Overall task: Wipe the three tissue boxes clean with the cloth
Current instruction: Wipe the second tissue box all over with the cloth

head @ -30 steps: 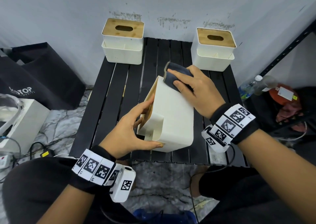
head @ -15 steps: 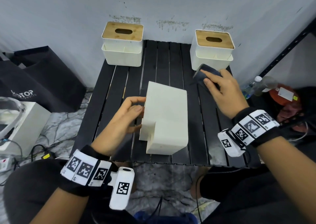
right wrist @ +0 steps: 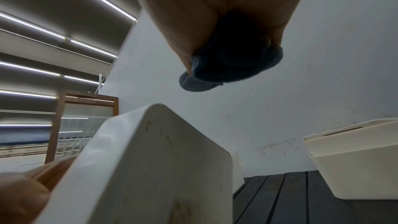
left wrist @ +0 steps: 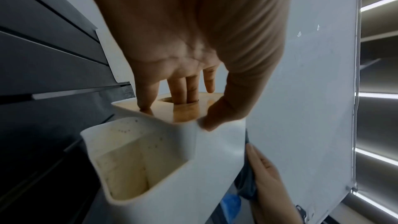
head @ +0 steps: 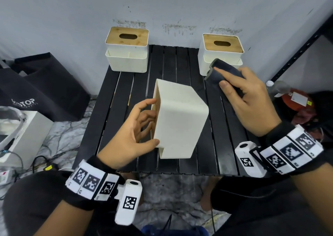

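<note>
On the black slatted table, near its front edge, I see the middle tissue box tipped onto its side, its wooden lid facing left and its white base turned up and to the right. My left hand grips that box at the lid end: in the left wrist view the thumb is curled over the white corner, two fingers reach into the oval slot of the lid, and another fingertip presses on the wood beside it. The side pocket of the box opens toward the front edge of the table.

Right of the box and apart from it, my right hand is clamped on the folded dark cloth, with the thumb on top and the fingers wrapped beneath; the right wrist view shows the cloth bunched in the grip, hanging in the air above the table.

At the table's back left corner stands a second tissue box, upright, wooden lid up. At the back right corner stands the third tissue box, upright too, just behind the cloth.

Left of the table, on the floor, lies a black bag.
</note>
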